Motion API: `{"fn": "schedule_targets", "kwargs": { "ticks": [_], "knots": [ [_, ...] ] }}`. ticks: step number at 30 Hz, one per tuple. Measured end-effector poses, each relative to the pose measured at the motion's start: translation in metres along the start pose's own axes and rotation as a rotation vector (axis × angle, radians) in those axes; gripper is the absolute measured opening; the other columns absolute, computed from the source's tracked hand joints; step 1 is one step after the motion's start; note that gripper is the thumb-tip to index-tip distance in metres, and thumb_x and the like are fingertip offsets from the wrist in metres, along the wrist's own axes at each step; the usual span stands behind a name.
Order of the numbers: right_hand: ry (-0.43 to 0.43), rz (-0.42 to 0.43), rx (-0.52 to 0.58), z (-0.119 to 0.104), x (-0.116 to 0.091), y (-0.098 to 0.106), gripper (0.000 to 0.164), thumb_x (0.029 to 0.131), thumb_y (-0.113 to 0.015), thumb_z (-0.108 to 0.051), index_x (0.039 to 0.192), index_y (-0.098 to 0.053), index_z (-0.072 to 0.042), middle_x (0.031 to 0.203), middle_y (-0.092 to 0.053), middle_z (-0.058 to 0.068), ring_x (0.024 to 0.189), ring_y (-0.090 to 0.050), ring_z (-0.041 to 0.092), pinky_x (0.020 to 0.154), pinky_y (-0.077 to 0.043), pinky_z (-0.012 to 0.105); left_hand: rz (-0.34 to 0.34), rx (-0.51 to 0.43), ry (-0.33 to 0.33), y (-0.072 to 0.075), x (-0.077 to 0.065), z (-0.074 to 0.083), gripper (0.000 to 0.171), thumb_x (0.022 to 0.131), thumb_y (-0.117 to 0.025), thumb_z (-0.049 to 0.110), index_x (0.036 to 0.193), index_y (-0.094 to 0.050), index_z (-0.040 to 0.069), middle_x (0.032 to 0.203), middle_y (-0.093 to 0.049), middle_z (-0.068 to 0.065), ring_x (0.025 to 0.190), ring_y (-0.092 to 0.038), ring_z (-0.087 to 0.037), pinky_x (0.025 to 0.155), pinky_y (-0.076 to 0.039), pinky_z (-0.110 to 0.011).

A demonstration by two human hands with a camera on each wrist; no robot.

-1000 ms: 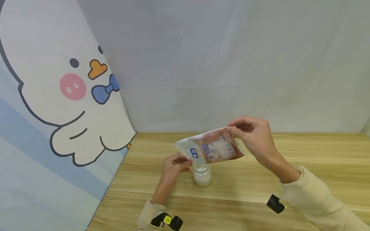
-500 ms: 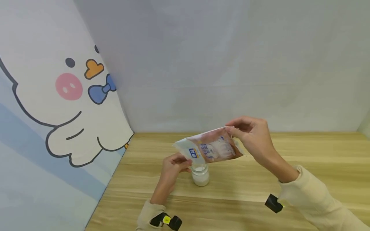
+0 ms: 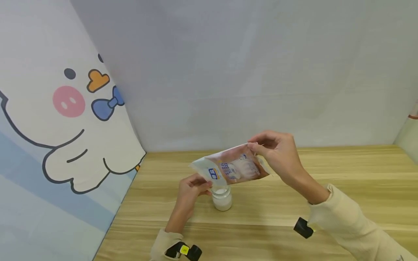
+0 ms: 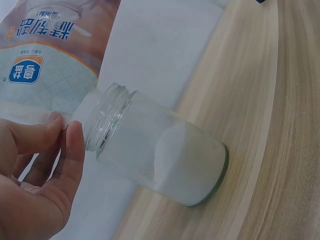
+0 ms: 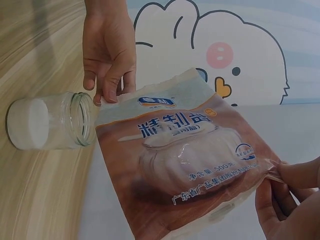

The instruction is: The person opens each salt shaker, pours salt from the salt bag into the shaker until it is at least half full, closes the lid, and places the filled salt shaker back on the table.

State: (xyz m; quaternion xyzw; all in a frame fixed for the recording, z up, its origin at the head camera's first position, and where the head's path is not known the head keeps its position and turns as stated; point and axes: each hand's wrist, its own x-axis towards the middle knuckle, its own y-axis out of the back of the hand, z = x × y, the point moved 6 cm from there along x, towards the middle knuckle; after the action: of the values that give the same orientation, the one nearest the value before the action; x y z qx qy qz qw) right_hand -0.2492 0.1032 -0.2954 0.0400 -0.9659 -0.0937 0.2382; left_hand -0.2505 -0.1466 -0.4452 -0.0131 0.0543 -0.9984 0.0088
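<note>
A brown and pale-blue plastic bag of salt [image 3: 236, 166] is held tilted above the table, its lower corner at the mouth of a glass jar [image 3: 222, 202]. My left hand [image 3: 190, 190] pinches that lower corner beside the jar's rim, as the left wrist view shows. At the bag's upper end, my right hand [image 3: 277, 150] pinches the edge between thumb and fingers. The open jar stands upright on the table. White salt [image 4: 187, 162] fills its lower part; the upper part is clear glass. Whether grains are flowing cannot be made out.
The wood-grain table [image 3: 261, 224] runs back to a plain grey cloth wall [image 3: 261, 72]. To the left hangs a sheet [image 3: 32, 174] with a cartoon duck. A black wrist camera [image 3: 303, 227] sits at my right cuff, another [image 3: 194, 252] at the left.
The head view has turned slightly right, so everything shifts left in it. Both hands keep their hold on the salt bag, and its tilt over the jar looks the same.
</note>
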Motion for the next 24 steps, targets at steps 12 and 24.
{"fn": "schedule_targets", "kwargs": {
  "ticks": [12, 24],
  "knots": [
    [0.015, -0.008, -0.004, 0.0009, 0.0011, -0.0006, 0.009, 0.087, -0.067, -0.003, 0.09, -0.07, 0.004, 0.086, -0.067, 0.014, 0.076, -0.064, 0.015, 0.07, -0.055, 0.02, -0.009, -0.013, -0.002, 0.001, -0.0011, 0.0008, 0.014, 0.078, -0.071, -0.006, 0.091, -0.066, -0.009, 0.082, -0.065, -0.015, 0.071, -0.062, -0.02, 0.06, -0.059, -0.03],
    [0.023, -0.008, -0.018, 0.0028, 0.0021, -0.001, 0.008, 0.087, -0.067, -0.004, 0.09, -0.07, 0.003, 0.086, -0.067, 0.012, 0.075, -0.064, 0.015, 0.067, -0.055, 0.021, 0.001, -0.013, -0.003, 0.0006, -0.0017, 0.0008, 0.013, 0.079, -0.07, -0.007, 0.091, -0.066, -0.008, 0.083, -0.066, -0.016, 0.071, -0.062, -0.02, 0.06, -0.059, -0.03]
  ]
}}
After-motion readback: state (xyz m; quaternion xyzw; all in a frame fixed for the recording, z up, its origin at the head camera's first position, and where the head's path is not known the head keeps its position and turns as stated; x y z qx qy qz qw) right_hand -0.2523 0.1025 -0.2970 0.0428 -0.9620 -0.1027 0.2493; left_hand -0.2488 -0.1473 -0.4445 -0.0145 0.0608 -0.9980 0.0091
